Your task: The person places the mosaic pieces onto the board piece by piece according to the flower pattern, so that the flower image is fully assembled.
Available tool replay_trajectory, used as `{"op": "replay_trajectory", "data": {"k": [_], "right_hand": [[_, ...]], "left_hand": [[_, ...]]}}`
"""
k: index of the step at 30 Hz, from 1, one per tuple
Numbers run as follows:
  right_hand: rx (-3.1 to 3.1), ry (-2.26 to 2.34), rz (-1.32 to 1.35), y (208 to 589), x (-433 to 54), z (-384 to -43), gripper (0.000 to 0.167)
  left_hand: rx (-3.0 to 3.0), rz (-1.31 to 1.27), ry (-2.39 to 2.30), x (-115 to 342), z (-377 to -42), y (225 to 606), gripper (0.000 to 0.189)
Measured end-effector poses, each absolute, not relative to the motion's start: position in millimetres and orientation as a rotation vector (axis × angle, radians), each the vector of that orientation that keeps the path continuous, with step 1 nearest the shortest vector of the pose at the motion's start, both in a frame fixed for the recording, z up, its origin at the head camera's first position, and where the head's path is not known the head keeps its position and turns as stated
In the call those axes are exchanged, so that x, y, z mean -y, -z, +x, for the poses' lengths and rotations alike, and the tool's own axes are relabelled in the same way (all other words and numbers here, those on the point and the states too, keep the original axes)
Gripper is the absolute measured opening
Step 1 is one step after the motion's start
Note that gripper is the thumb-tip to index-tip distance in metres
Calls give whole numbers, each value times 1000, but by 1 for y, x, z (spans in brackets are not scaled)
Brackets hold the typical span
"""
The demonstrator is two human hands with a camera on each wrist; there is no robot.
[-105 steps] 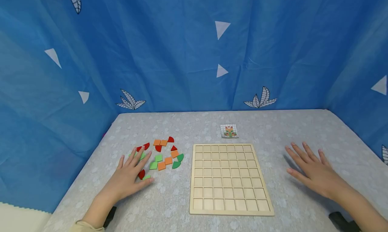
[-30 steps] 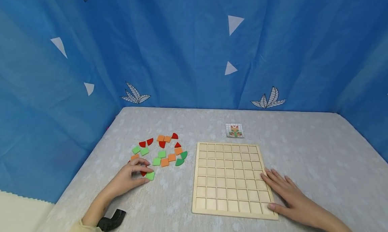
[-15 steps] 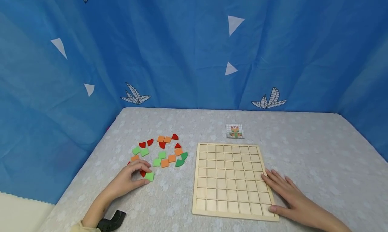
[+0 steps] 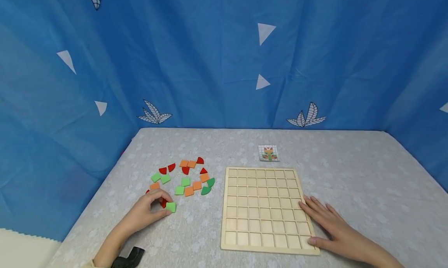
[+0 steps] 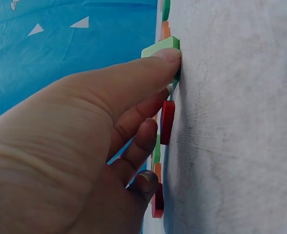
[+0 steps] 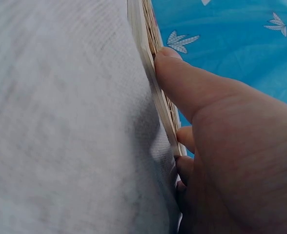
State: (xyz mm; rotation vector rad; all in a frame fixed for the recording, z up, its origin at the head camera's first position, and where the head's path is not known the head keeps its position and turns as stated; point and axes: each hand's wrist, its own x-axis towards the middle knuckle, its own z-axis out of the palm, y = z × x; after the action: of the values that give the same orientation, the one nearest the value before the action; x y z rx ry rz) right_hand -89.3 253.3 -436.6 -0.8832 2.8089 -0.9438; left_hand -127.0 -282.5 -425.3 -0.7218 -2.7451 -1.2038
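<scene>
My left hand pinches a light green square tile between thumb and fingers, close over the tablecloth. In the left wrist view this tile sits tilted under the thumb tip. A red quarter-circle tile lies right beside the fingers, partly hidden by them in the head view. On the right edge of a wooden grid board rests my right hand, fingers extended. The right wrist view has its thumb pressing on the board's rim.
Orange square tiles, light green squares, red pieces and dark green quarter-circles lie scattered left of the board. Behind the board is a small pattern card. A blue curtain hangs around the table.
Both hands came in from hovering: the left onto the light green tile, the right onto the board's edge. During the last second the left fingers have closed on the tile; the right has stayed put.
</scene>
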Motion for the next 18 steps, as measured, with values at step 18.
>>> {"op": "replay_trajectory", "data": {"k": [18], "right_hand": [[-2802,931,-824,433,-251,-89,75]], "left_hand": [[2739,-559,1154,279,-126,418,17]]}}
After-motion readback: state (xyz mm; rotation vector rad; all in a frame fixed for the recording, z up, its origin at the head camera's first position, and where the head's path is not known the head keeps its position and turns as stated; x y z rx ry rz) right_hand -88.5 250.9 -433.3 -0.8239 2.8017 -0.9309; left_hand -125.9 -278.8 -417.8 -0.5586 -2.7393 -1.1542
